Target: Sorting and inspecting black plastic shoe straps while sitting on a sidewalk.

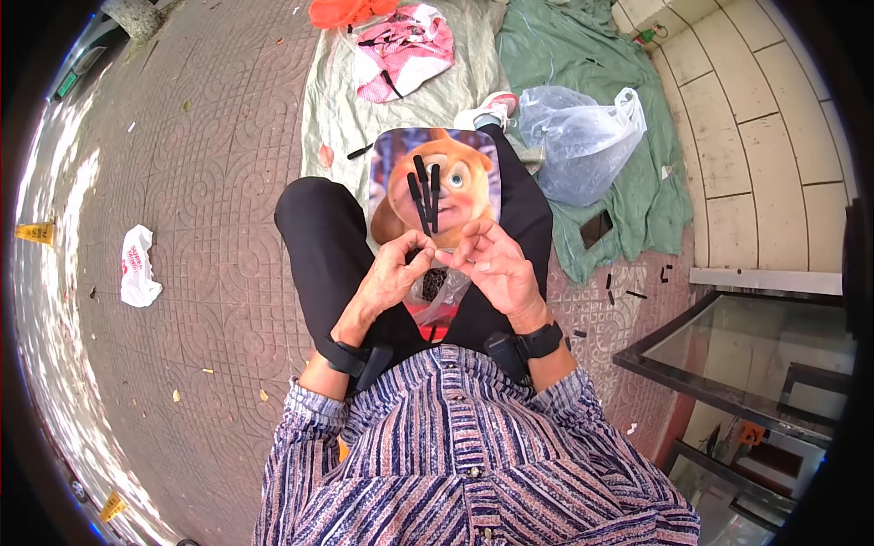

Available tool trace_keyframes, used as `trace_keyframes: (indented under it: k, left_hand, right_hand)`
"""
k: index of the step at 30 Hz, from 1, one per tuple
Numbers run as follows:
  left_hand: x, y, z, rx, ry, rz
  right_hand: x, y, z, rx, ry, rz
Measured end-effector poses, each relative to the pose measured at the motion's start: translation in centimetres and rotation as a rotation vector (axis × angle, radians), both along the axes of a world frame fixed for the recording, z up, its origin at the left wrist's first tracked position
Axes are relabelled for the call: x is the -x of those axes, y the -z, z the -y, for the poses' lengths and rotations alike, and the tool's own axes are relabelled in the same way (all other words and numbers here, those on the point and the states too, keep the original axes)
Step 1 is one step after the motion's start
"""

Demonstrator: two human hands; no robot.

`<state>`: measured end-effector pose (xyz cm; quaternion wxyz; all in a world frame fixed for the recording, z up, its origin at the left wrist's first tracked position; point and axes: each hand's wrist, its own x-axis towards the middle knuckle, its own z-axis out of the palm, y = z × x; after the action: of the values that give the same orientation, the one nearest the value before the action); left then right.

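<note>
My left hand and my right hand meet above my lap, thumbs and fingertips pinched close together. Whatever lies between the fingertips is too small to make out. Just beyond them a board printed with a big-eyed cartoon face rests across my knees. On it lie several slim black stick-like pieces, fanned out with their lower ends near my left fingers. Below my hands, between my thighs, a clear plastic bag is partly hidden, with a heap of small dark pieces at it.
Ahead, a pink-and-white cloth with black pieces lies on a pale sheet. A filled clear bag stands on green sheeting. A glass-paned frame juts in at right; a white bag lies at left.
</note>
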<state>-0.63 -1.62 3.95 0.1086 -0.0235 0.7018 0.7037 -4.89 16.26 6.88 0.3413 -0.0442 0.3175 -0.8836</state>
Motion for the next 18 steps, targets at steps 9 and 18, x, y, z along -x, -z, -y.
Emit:
trace_keyframes:
  k: [9,18]
  left_hand:
    - [0.2,0.1,-0.2,0.012,-0.108,0.014]
    - [0.3,0.1,0.2,-0.397,-0.176,0.240]
  right_hand:
    - [-0.7,-0.5,1.2,-0.149,0.030,-0.124]
    - [-1.1,-2.2,2.1,-0.372,0.036,-0.373]
